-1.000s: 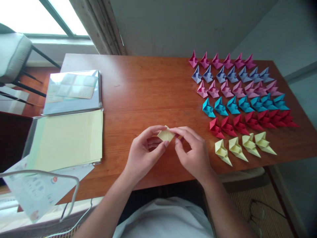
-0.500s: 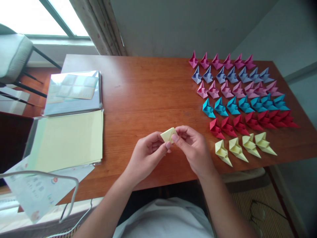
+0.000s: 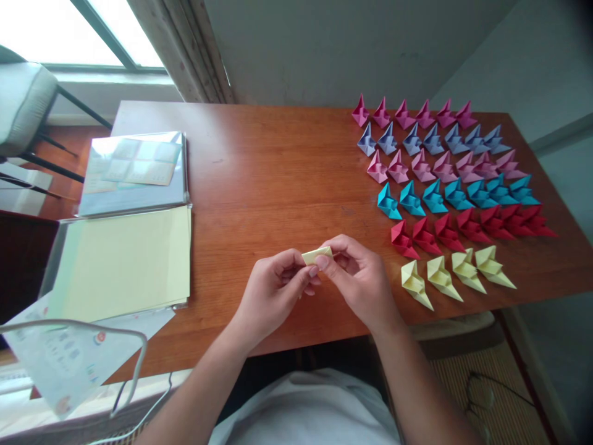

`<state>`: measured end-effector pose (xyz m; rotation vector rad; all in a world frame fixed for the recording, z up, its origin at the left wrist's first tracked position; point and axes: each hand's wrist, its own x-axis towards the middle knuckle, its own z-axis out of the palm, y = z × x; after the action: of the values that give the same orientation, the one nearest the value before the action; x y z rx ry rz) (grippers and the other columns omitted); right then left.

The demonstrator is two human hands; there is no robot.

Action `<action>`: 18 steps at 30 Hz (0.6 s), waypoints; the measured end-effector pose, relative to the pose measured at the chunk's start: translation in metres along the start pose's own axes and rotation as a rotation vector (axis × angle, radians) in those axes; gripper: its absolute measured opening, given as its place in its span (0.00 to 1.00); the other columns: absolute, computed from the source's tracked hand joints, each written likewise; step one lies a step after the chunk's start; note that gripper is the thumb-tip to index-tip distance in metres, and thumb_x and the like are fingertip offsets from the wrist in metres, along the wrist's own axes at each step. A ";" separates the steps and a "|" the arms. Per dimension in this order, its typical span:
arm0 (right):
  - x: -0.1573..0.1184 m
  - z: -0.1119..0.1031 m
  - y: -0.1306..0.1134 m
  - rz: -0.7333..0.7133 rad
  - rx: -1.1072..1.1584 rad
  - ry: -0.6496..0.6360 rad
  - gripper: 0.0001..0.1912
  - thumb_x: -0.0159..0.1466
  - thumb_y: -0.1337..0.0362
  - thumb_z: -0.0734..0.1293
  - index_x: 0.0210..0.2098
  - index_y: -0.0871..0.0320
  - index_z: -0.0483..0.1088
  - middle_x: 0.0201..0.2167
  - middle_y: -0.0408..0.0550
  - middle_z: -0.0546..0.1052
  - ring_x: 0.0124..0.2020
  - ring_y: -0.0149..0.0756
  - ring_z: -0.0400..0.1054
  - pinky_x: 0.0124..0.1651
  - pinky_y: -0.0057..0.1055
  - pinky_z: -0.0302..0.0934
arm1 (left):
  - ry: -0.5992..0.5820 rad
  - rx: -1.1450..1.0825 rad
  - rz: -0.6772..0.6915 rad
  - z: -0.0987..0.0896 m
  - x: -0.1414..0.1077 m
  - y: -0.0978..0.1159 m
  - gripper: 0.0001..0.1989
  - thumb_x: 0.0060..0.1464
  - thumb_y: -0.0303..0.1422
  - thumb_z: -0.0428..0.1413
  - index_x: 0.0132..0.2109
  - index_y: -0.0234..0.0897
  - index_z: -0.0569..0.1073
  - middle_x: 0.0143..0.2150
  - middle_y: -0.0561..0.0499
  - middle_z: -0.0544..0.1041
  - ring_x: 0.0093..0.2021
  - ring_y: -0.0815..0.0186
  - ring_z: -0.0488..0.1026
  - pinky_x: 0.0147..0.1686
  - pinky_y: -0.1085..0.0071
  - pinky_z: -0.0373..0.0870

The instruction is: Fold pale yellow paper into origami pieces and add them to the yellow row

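A small folded piece of pale yellow paper [image 3: 317,254] is held between my two hands above the front part of the wooden table [image 3: 259,179]. My left hand [image 3: 280,287] pinches its left end and lower edge, thumb in front. On its right end, my right hand [image 3: 354,272] is closed, the thumb pressed near the lower edge. The paper looks like a narrow strip with its upper edge folded over; its back is hidden by my fingers. Right of my hands stands a row of finished yellow origami pieces [image 3: 415,284] with pointed tips.
Behind the yellow row are rows of red [image 3: 472,226], blue [image 3: 434,196], pink [image 3: 421,165], lilac [image 3: 433,139] and magenta [image 3: 404,115] origami pieces. At left lie a stack of yellow paper [image 3: 125,259] and a clear-covered folder [image 3: 134,198]. A metal tube frame [image 3: 139,358] juts in at lower left.
The folded yellow paper went from a broad pointed shape to a narrower strip, its top point no longer showing. Both hands stay in nearly the same place and keep their grip.
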<state>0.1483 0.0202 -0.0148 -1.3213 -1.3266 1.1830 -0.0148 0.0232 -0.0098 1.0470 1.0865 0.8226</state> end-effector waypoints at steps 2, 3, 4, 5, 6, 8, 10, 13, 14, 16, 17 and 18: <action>0.000 0.000 -0.002 -0.035 -0.012 0.028 0.06 0.65 0.60 0.71 0.33 0.54 0.75 0.30 0.43 0.75 0.32 0.33 0.68 0.36 0.31 0.65 | 0.007 -0.005 0.010 0.001 0.000 0.000 0.15 0.57 0.40 0.64 0.30 0.34 0.73 0.27 0.49 0.79 0.27 0.68 0.76 0.27 0.75 0.71; 0.000 0.000 -0.003 -0.040 -0.007 0.043 0.06 0.65 0.60 0.71 0.32 0.54 0.74 0.29 0.42 0.74 0.31 0.33 0.67 0.36 0.30 0.64 | 0.011 -0.001 0.019 0.001 0.000 0.001 0.14 0.57 0.39 0.64 0.30 0.34 0.73 0.27 0.49 0.79 0.27 0.68 0.76 0.27 0.75 0.71; 0.000 0.001 -0.003 -0.036 0.004 0.053 0.07 0.64 0.61 0.71 0.31 0.54 0.74 0.28 0.42 0.73 0.30 0.32 0.67 0.35 0.30 0.64 | 0.015 0.009 0.032 0.001 0.000 0.001 0.14 0.58 0.39 0.63 0.29 0.34 0.73 0.26 0.49 0.79 0.27 0.68 0.75 0.27 0.75 0.70; 0.000 0.001 -0.004 -0.021 0.019 0.052 0.07 0.64 0.61 0.71 0.30 0.55 0.74 0.28 0.41 0.73 0.30 0.32 0.66 0.35 0.30 0.63 | 0.016 0.024 0.047 0.001 0.000 0.001 0.14 0.58 0.38 0.63 0.29 0.34 0.74 0.26 0.50 0.79 0.27 0.69 0.75 0.27 0.76 0.70; 0.001 0.000 -0.005 -0.003 0.036 0.041 0.08 0.64 0.61 0.72 0.30 0.55 0.73 0.27 0.41 0.72 0.30 0.32 0.66 0.35 0.30 0.63 | 0.016 0.036 0.061 0.001 -0.001 0.001 0.14 0.58 0.37 0.63 0.29 0.34 0.74 0.26 0.50 0.78 0.27 0.69 0.74 0.28 0.76 0.69; 0.002 -0.001 -0.006 0.031 0.059 -0.001 0.08 0.64 0.61 0.71 0.30 0.55 0.73 0.27 0.41 0.72 0.30 0.32 0.66 0.35 0.30 0.63 | 0.012 0.036 0.075 0.001 -0.001 0.000 0.13 0.58 0.36 0.63 0.29 0.34 0.74 0.25 0.50 0.78 0.27 0.70 0.74 0.27 0.76 0.69; 0.004 -0.003 -0.008 0.039 0.051 -0.046 0.08 0.65 0.60 0.70 0.31 0.55 0.72 0.28 0.41 0.73 0.31 0.32 0.66 0.35 0.30 0.62 | 0.007 0.006 0.061 0.000 -0.001 0.000 0.13 0.58 0.36 0.64 0.29 0.33 0.75 0.26 0.50 0.78 0.26 0.70 0.74 0.27 0.77 0.69; 0.008 -0.005 -0.010 0.008 -0.020 -0.068 0.11 0.67 0.59 0.68 0.29 0.56 0.72 0.27 0.41 0.72 0.30 0.32 0.66 0.34 0.30 0.61 | -0.012 -0.032 0.019 0.000 -0.001 0.002 0.12 0.57 0.36 0.64 0.29 0.33 0.75 0.27 0.50 0.79 0.25 0.71 0.73 0.26 0.77 0.70; 0.009 -0.006 -0.011 -0.005 -0.043 -0.061 0.12 0.67 0.59 0.68 0.28 0.56 0.72 0.26 0.41 0.71 0.29 0.32 0.65 0.34 0.29 0.60 | -0.017 -0.038 0.003 0.000 -0.001 0.003 0.13 0.56 0.37 0.64 0.29 0.33 0.75 0.26 0.50 0.79 0.25 0.71 0.73 0.26 0.76 0.70; 0.011 -0.006 -0.011 -0.019 -0.059 -0.037 0.14 0.67 0.60 0.69 0.26 0.56 0.71 0.24 0.40 0.69 0.27 0.31 0.63 0.32 0.29 0.58 | -0.027 -0.048 -0.026 0.000 -0.001 0.005 0.14 0.56 0.37 0.65 0.28 0.33 0.74 0.26 0.50 0.78 0.25 0.71 0.73 0.26 0.76 0.71; 0.012 -0.005 -0.011 -0.015 -0.052 -0.028 0.14 0.66 0.60 0.69 0.25 0.57 0.71 0.23 0.40 0.69 0.27 0.30 0.62 0.31 0.29 0.56 | -0.033 -0.052 -0.036 -0.001 -0.001 0.007 0.14 0.56 0.38 0.65 0.28 0.33 0.74 0.26 0.50 0.79 0.25 0.71 0.73 0.26 0.77 0.70; 0.012 -0.004 -0.011 -0.004 -0.037 -0.021 0.14 0.66 0.60 0.69 0.25 0.57 0.71 0.23 0.39 0.68 0.26 0.30 0.61 0.31 0.29 0.56 | -0.041 -0.054 -0.039 -0.001 -0.001 0.008 0.15 0.56 0.38 0.64 0.28 0.33 0.73 0.26 0.50 0.79 0.25 0.71 0.73 0.26 0.77 0.70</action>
<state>0.1508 0.0331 -0.0039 -1.3353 -1.3719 1.1769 -0.0165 0.0248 -0.0020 0.9908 1.0415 0.7920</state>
